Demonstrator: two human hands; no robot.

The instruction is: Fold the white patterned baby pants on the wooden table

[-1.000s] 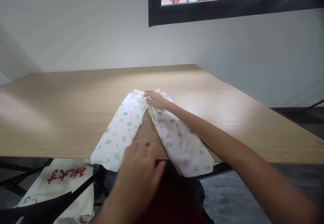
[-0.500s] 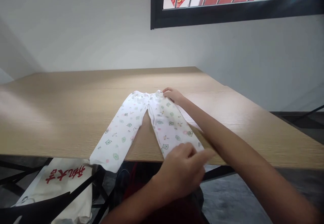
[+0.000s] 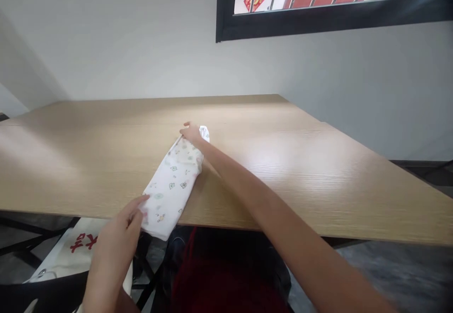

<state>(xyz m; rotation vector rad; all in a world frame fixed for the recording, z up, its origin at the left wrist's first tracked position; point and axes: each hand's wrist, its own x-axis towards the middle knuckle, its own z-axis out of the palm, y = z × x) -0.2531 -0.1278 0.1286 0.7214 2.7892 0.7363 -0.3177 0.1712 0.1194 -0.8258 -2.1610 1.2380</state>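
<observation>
A pair of small white trousers (image 3: 171, 185) with a green and pink animal print lies folded lengthwise, one leg over the other, on the wooden table. Its hems reach slightly past the near edge. At the left side of the hem end is my left hand (image 3: 118, 237), index finger and thumb apart, the fingertips touching the cloth's edge. My right hand (image 3: 192, 133) rests at the waist end, its fingers spread at the far left corner. Part of the waistband is hidden under that hand and wrist.
The wooden table (image 3: 283, 162) extends to a pale wall (image 3: 141, 35) with a dark-framed window (image 3: 226, 25). Below the near edge on the left, a cream cloth bag (image 3: 67, 261) with red characters hangs or lies by black metal bars.
The right trouser leg has been folded leftward over the left one. Both my hands have moved left, the left to the hem end and the right along the waist.
</observation>
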